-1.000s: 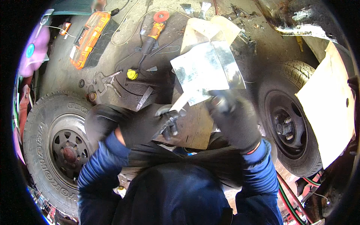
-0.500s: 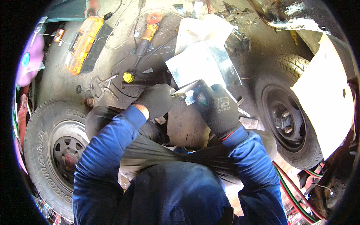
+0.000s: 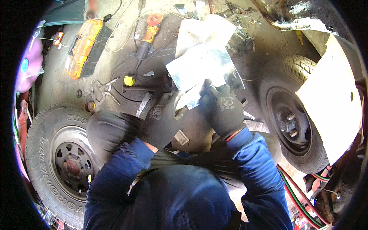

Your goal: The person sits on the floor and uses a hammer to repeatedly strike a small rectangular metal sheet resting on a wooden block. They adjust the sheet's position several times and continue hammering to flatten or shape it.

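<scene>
Both of my hands wear dark grey gloves. My left hand point(image 3: 163, 119) is over my lap with its back up, thumb and forefinger apart and nothing visible between them; its other fingers are partly hidden. A thin pale strip point(image 3: 143, 104) shows just left of it. My right hand point(image 3: 224, 109) is at the near edge of a shiny metal sheet point(image 3: 182, 69). Its fingers are curled and dark, and what they hold is hidden. Below and between the hands, a small pale rectangular piece point(image 3: 181, 137) rests on a brownish board point(image 3: 195, 132).
An angle grinder point(image 3: 145, 48) with an orange disc lies on the floor, left of the sheets. Further left is an orange-and-black case point(image 3: 85, 48). Locking pliers point(image 3: 101, 92) lie near the left tyre point(image 3: 46, 142). Another wheel point(image 3: 287, 111) and a pale panel point(image 3: 333, 99) stand right.
My left hand has drawn back toward my lap and turned back-up. The strip held between both hands is no longer visible there. My right hand has barely moved.
</scene>
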A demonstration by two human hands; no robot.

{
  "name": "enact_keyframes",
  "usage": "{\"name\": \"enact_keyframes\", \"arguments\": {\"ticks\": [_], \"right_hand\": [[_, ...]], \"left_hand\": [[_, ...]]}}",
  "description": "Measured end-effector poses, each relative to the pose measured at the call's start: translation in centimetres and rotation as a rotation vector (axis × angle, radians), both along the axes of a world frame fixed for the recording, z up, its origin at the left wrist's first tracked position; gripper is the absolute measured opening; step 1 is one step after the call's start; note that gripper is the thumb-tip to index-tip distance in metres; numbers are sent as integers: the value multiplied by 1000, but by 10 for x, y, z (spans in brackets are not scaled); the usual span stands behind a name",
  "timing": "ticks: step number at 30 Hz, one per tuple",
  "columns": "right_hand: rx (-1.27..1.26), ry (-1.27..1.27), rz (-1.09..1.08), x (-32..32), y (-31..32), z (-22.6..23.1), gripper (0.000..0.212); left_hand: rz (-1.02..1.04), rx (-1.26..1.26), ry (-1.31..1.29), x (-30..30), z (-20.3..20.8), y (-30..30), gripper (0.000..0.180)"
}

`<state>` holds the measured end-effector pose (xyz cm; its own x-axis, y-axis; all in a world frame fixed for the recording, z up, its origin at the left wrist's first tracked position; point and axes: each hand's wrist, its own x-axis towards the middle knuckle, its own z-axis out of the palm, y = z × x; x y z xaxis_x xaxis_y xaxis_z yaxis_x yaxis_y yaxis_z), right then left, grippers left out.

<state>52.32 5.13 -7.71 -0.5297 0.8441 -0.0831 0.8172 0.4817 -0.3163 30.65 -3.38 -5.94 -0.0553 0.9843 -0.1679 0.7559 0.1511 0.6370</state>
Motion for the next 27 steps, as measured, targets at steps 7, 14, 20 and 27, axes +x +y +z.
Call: {"name": "enact_keyframes", "arguments": {"ticks": [7, 14, 20, 27], "right_hand": [[-75, 41, -39, 10, 2, -6, 57], [-73, 38, -62, 7, 5, -11, 57], [-69, 111, -134, -3, 17, 2, 37], [-76, 206, -202, -11, 24, 5, 21]], "left_hand": [[-113, 85, 102, -4, 1, 9, 43], [-214, 149, 321, -2, 7, 2, 53], [-192, 99, 227, -11, -5, -1, 49], [-202, 85, 237, -13, -7, -2, 46]]}}
